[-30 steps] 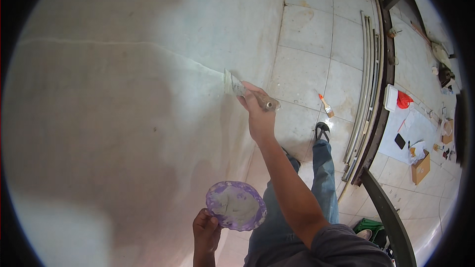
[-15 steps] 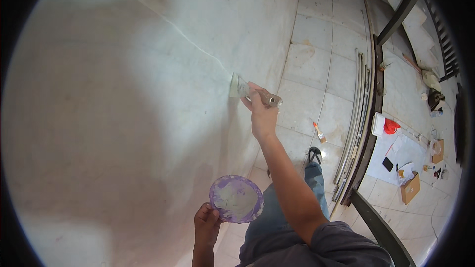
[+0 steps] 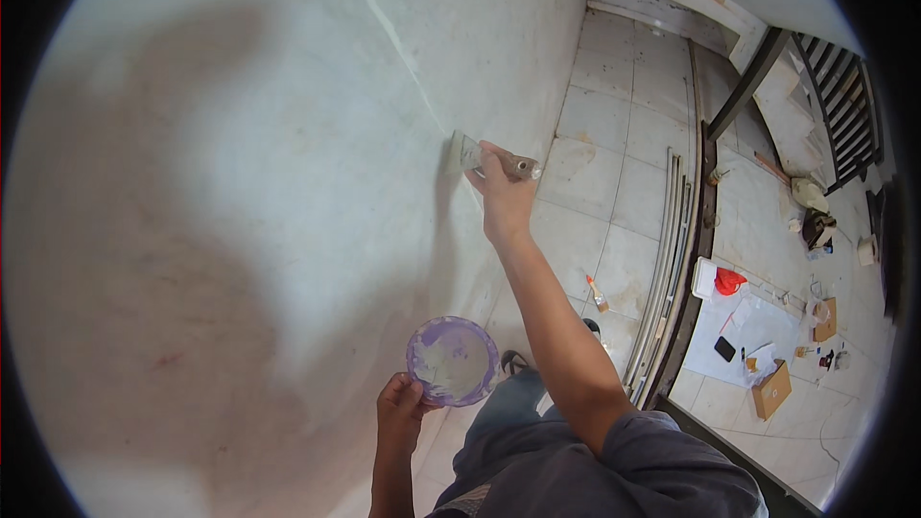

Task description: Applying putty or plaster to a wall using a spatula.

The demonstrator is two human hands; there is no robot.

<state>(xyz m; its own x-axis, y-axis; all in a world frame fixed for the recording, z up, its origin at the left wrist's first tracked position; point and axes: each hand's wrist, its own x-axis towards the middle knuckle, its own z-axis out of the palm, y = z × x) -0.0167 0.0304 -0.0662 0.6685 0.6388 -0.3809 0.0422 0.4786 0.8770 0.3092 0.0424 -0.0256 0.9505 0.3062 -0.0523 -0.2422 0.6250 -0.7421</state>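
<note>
In my right hand (image 3: 507, 194) is a putty knife (image 3: 468, 151) with a wide flat blade and a brown handle. Its blade lies against the pale wall (image 3: 317, 182), on a whitish line (image 3: 391, 34) that slants down across the surface. Lower down, my left hand (image 3: 401, 401) grips the rim of a round purple dish (image 3: 487, 338), thumb on top. Pale paste (image 3: 439, 374) is smeared over the inside of the dish and along its rim.
A paintbrush (image 3: 598, 294) lies on the tiled floor to my right. Beyond it run long metal poles (image 3: 662, 269) beside a dark ledge. Farther right are a red bag (image 3: 729, 281), a black phone (image 3: 724, 349), a cardboard box (image 3: 771, 390) and a dark railing (image 3: 837, 105).
My view has shifted and more of the far railing shows. The putty knife is still at the wall, and the whitish line now shows below its blade too. The dish has tilted slightly.
</note>
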